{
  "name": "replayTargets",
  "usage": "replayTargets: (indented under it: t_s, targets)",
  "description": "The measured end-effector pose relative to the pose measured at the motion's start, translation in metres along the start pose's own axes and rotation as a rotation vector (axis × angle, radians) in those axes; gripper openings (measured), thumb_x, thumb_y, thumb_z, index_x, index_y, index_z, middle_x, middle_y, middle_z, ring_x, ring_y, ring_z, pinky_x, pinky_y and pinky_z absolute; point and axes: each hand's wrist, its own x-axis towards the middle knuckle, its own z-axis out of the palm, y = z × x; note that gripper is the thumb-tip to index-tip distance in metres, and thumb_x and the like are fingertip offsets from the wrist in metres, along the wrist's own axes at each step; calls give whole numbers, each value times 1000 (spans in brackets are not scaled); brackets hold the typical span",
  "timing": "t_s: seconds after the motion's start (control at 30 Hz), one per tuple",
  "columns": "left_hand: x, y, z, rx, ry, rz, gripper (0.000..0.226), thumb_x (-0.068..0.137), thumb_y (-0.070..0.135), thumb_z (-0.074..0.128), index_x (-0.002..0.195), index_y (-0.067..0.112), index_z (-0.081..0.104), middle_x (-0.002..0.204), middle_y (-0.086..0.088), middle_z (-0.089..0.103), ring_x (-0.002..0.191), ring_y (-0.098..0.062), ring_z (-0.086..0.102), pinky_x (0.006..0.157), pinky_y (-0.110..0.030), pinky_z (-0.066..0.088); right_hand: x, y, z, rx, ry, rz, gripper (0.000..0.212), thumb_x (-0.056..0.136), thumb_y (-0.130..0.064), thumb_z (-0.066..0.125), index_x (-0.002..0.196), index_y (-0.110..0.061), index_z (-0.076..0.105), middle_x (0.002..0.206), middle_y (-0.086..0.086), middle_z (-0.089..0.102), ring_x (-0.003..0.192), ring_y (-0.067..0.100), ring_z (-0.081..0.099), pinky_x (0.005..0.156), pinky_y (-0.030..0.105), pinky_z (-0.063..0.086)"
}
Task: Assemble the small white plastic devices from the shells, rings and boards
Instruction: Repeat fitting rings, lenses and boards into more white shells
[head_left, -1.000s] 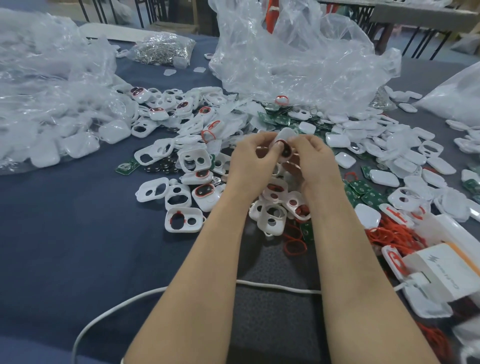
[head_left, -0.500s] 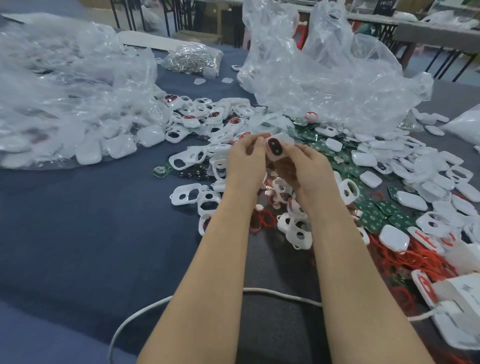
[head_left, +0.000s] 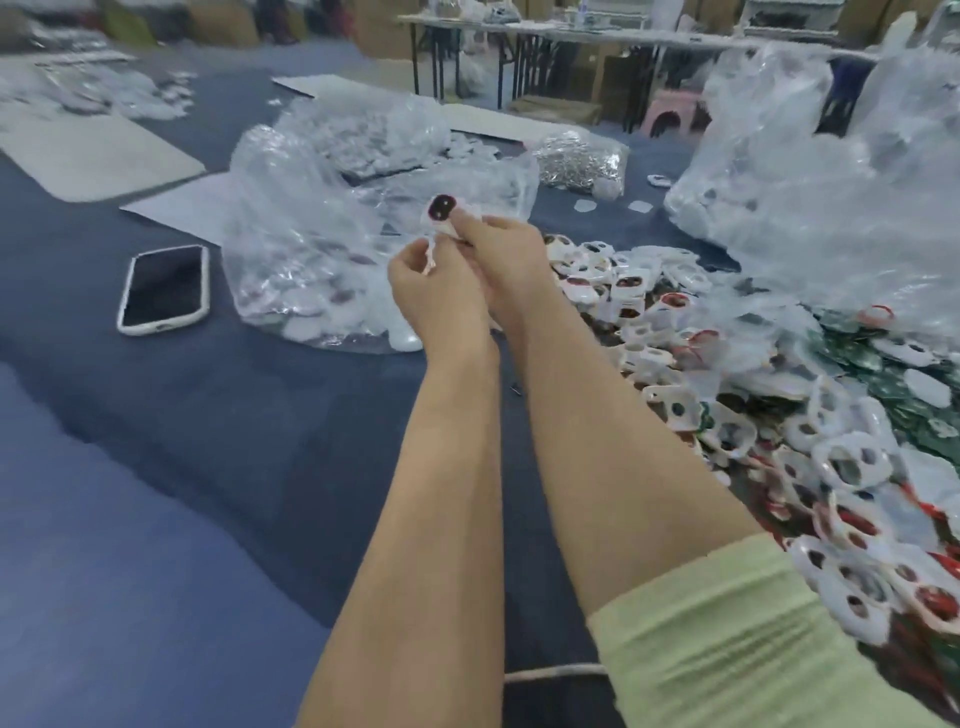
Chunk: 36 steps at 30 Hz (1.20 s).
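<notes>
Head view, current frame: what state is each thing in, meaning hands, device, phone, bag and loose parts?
right hand: grips the white device.
white device: held up, dark face toward the camera.
left hand: curled just below it; grip unclear in the blur.
phone: lying flat, screen dark.
clear bag: crumpled, holding white pieces.
shells: loose in a pile.

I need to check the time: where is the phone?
In the head view, the phone lies screen up on the blue cloth at left, beside the clear bag, left of the left hand.
</notes>
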Motion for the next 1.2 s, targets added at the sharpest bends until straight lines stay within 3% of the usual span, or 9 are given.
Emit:
replayTargets:
  t_s: [0.07, 0.2, 0.27, 0.37, 0.5, 0.67, 0.83, 1.0, 1.2]
  targets:
    - [10, 3, -3, -12, 4, -26, 29, 97, 13, 46, 122, 3, 55, 121, -17, 63, 88, -23, 60, 71, -25, 48, 8, 3, 12, -117, -62, 18, 2, 93, 0, 52, 93, -2, 53, 69, 10, 51, 50, 7, 49, 43, 17, 38]
    - [19, -5, -2, -19, 5, -94, 27, 95, 10, 44, 120, 5, 54, 101, -9, 55, 69, -14, 47, 57, -19, 42, 15, 12, -10, -214, 31, -15, 35, 91, 7, 50, 126, 4, 52, 115, 22, 60, 59, 2, 55, 47, 10, 45]
    - [18, -14, 1, -28, -8, -125, 26, 96, 11, 45, 120, 5, 55, 98, -6, 51, 67, -11, 45, 53, -15, 39, 15, 14, -39, -314, 143, -79, 23, 90, 5, 52, 110, 1, 62, 100, 16, 67, 54, 6, 57, 55, 15, 51]
    - [13, -26, 6, -49, -57, -153, 26, 98, 10, 45, 121, 3, 54, 109, -14, 59, 88, -17, 56, 77, -27, 47, 5, 12, -80, -691, 275, -110, 12, 86, -6, 57, 88, -15, 64, 94, 9, 70, 78, 19, 64, 77, 33, 55]
    - [3, -39, 11, -52, -96, -180, 27, 97, 9, 44, 122, 5, 54, 129, -19, 58, 95, -15, 51, 89, -30, 45, -15, 7, -110, -1273, 122, 6, 19, 86, -25, 66, 102, -16, 68, 101, 4, 68, 97, 19, 60, 81, 26, 43]
    - [-10, -49, 11, -27, -135, -208, 21, 96, 11, 45, 114, 8, 57, 101, -2, 54, 93, -14, 50, 88, -28, 44, -25, 15, -116, -1614, 5, 176, 47, 87, -38, 67, 127, -16, 57, 129, 10, 55, 121, 31, 49, 101, 45, 43]
    - [-25, -50, 13, 18, -176, -161, 13, 96, 11, 46, 106, 15, 55, 93, 5, 53, 92, -12, 52, 89, -28, 46, -36, 17, -131, -1252, 118, -96, 33, 92, -39, 59, 117, -18, 62, 115, 2, 65, 108, 20, 58, 98, 42, 45]
    - [-56, -57, 28, 109, -477, -205, 16, 95, 8, 51, 94, 18, 62, 89, 1, 59, 84, -13, 55, 80, -28, 47, -59, -1, -165, -277, 251, -66, 18, 100, -17, 49, 89, -10, 61, 88, 6, 68, 77, 20, 68, 72, 29, 59]
    - [-110, -86, 61, 248, -772, -240, 6, 97, 18, 57, 92, 21, 59, 96, -4, 66, 88, -16, 63, 80, -28, 52, -100, -6, -221, -147, 307, -92, 22, 99, -11, 50, 84, -7, 65, 78, 7, 71, 67, 14, 71, 64, 23, 57]
